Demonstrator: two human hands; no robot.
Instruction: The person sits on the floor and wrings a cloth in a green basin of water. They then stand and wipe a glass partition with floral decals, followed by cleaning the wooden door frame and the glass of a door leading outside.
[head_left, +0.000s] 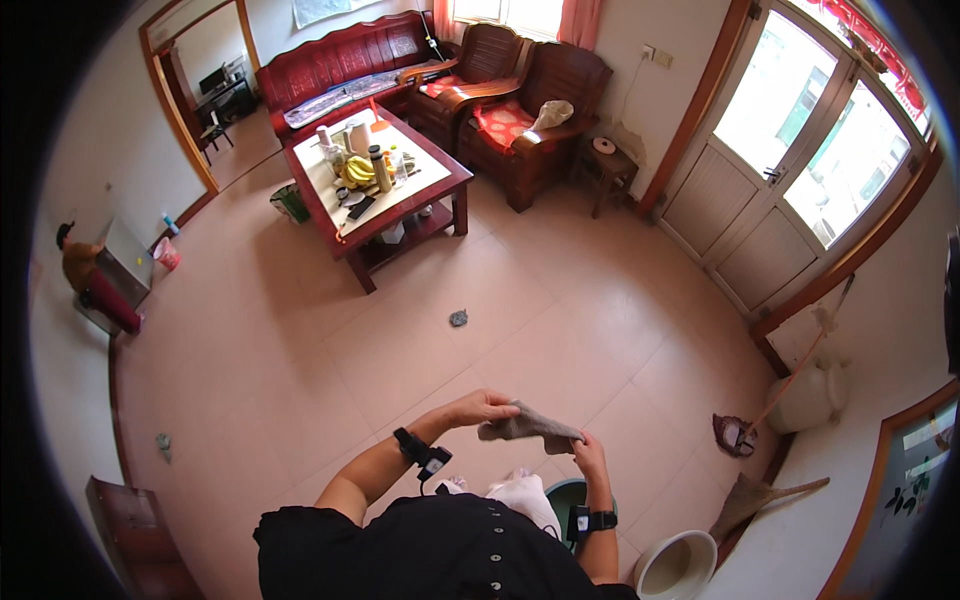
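Between my hands a grey sock (529, 424) is stretched out sideways above the tiled floor. My left hand (487, 407) pinches its upper left part. At the other end my right hand (590, 451) grips the sock near its lower right tip. Black straps with small devices sit on both wrists. Just below my right forearm stands a green basin (568, 499), mostly covered by my arm and body. White cloth (523, 496) shows beside it, over my legs. A small dark bundled cloth (458, 318) lies on the floor ahead.
A red wooden coffee table (457, 180) holds bananas and bottles. Beyond stand wooden armchairs (562, 82) and a long settle (352, 52). At right are a white bucket (679, 562), a broom (750, 502) and a mop (735, 436). Another person (90, 270) is at far left.
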